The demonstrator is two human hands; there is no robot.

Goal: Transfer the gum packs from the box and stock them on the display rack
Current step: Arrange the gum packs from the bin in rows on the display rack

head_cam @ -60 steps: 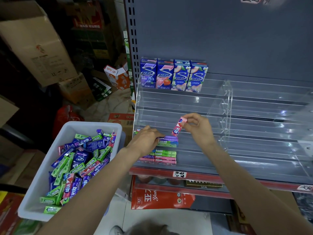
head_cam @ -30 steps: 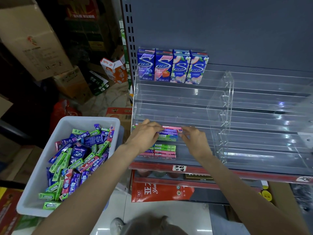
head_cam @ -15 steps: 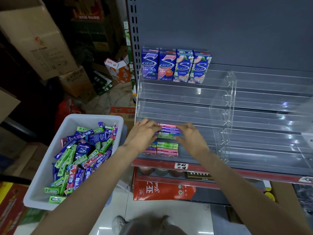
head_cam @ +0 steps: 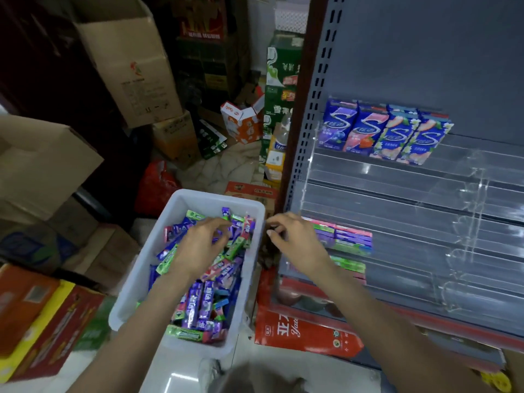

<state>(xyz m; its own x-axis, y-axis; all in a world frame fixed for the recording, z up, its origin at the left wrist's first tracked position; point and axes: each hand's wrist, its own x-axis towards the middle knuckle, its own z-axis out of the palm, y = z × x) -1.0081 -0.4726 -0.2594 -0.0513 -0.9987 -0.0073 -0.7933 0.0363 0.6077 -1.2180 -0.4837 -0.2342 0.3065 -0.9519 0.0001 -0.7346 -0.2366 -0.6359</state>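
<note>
While both arms reach out from the bottom edge, everything below is placed relative to the white bin, nearest stuff first.

Bin: white plastic bin (head_cam: 141, 282) sits on the floor, low and centre-left, long side running away from the camera.

Loose gum: a jumble of green, purple and pink gum packs (head_cam: 204, 304) fills the bin, no order to them.

Left hand: left hand (head_cam: 198, 242) is over the far half of the bin, fingers loosely curled down onto the pile; can't tell if it actually has a pack pinched, too blurry.

Right hand: right hand (head_cam: 292, 239) hovers just past the bin's right rim, in front of the rack's left end, fingers bent and a bit spread, holding nothing that I can see.

Stocked gum: a short stack of packs (head_cam: 348, 241) lies flat on a low tier of the rack, right of the bin, partly behind the right hand; another green and pink bunch (head_cam: 350, 265) sits one tier lower.

Rack: clear tiered display rack (head_cam: 425, 199) stands right of the bin against a grey shelf back.

Upright boxes: four blue gum boxes (head_cam: 382, 134) stand side by side on the top tier, up and right of the bin.

Background: cardboard cartons (head_cam: 127, 61) are piled beyond the bin, to the left.
</note>
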